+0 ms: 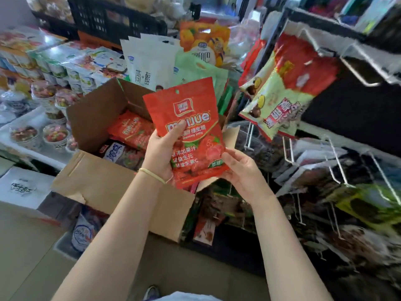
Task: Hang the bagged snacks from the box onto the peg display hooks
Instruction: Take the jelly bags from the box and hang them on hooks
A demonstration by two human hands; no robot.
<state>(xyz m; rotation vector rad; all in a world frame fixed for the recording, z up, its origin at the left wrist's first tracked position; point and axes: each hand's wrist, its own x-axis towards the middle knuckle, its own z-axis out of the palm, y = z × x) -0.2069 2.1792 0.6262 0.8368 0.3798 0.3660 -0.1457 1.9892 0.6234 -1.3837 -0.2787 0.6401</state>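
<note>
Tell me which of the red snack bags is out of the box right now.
The upright red bag, gripped by the left hand with the right hand at its corner; another red bag lies in the cardboard box.

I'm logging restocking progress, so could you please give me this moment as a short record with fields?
held item: red snack bag, upright, hang hole at top
left hand: left hand grips the bag's left side
right hand: right hand holds the lower right corner
source: open cardboard box, more red bags inside
display: wire peg hooks at right, green-and-red bags hanging there
stage: bag not yet on a hook
</note>
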